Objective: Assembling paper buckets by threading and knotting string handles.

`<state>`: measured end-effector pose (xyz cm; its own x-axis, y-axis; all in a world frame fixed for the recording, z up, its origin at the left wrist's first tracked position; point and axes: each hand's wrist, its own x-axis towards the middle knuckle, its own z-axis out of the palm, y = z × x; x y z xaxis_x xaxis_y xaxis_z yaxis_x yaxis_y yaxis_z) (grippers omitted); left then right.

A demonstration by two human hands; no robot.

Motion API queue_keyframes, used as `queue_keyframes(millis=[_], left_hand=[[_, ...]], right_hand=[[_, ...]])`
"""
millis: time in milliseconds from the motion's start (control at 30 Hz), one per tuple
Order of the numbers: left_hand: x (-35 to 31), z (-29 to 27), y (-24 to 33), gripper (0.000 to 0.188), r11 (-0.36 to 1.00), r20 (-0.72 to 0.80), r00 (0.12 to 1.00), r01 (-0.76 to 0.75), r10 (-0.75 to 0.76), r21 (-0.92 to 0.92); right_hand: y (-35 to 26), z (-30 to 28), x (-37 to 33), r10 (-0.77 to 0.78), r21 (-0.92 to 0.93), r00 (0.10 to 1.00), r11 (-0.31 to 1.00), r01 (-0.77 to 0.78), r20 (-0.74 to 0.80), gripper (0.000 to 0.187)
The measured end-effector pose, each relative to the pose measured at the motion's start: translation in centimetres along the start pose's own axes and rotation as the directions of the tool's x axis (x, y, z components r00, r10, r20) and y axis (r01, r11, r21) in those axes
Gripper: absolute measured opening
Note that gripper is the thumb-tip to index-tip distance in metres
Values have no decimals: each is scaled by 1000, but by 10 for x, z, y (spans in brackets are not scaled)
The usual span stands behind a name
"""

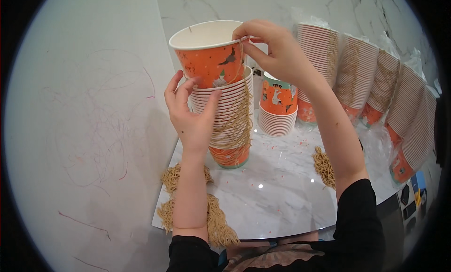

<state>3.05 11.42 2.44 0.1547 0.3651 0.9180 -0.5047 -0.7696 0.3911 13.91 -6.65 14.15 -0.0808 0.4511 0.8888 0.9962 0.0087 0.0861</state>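
Note:
A tall stack of nested paper cups (pixel 206 103) stands at the table's left, with tan strings (pixel 237 124) draped down its right side. Above its top rim, a large orange paper cup (pixel 206 60) with a white inside and bat pictures sits raised, its lower end at the stack's mouth. My right hand (pixel 270 49) pinches this cup's right rim, where a thin string hangs down the side. Fingers spread, my left hand (pixel 190 110) rests against the stack's near left side, just below the raised cup. Whether its fingertips touch that cup, I cannot tell.
A shorter cup stack (pixel 278 100) stands upside down behind. Several long plastic-wrapped cup stacks (pixel 354 72) line the right back. Tan string bundles lie at the near left (pixel 218 220) and right (pixel 324 166) of the marble-patterned table (pixel 277 192). A scribbled white wall (pixel 94 117) borders the left.

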Motion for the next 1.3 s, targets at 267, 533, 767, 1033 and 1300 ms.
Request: queue_keyframes(millis=[267, 533, 767, 1033, 1300], left_hand=[[-11, 9, 20, 38, 976, 91, 993, -90, 73, 201], [-19, 16, 20, 33, 949, 132, 982, -168, 136, 267], [-24, 23, 26, 32, 950, 206, 955, -253, 214, 185], [-19, 18, 39, 41, 961, 222, 940, -274, 261, 32], [0, -12, 20, 32, 932, 41, 974, -226, 224, 282]], right_hand=[[-24, 4, 2, 31, -101, 999, 994, -28, 31, 16], [-30, 8, -2, 34, -159, 999, 987, -28, 35, 15], [-33, 6, -1, 13, -147, 999, 989, -6, 42, 16], [-39, 2, -1, 3, -147, 1000, 989, 1, 27, 14], [-15, -3, -2, 62, -57, 998, 996, -62, 1, 13]])
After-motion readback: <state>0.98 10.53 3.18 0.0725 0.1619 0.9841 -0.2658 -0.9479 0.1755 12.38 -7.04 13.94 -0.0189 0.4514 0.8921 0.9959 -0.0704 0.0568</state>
